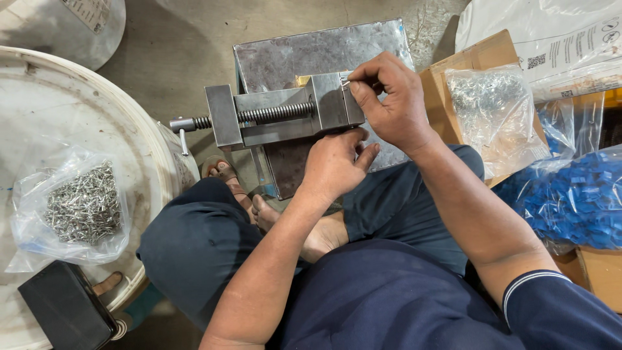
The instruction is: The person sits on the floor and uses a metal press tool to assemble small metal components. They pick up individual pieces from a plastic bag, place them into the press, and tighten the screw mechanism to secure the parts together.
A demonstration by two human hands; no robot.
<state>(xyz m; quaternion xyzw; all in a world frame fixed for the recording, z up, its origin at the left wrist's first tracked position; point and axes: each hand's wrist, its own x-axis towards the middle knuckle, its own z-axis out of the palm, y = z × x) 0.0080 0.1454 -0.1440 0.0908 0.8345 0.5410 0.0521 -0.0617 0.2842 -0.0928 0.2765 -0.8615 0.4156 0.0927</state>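
Observation:
A grey steel vise (278, 115) with a threaded screw lies on a metal plate (311, 55) on the floor in front of my knees. My right hand (389, 100) is at the vise's right jaw, with thumb and forefinger pinched on a small metal pin (345, 81) at its top edge. Just below the vise, my left hand (334, 162) rests with its fingers curled against the underside of the right jaw. Whether it holds anything I cannot tell.
A white drum lid (78, 116) at left carries a clear bag of small metal pins (81, 204) and a black phone (65, 311). At right are a cardboard box (476, 58), a clear bag of metal parts (495, 110) and a bag of blue plastic pieces (573, 198).

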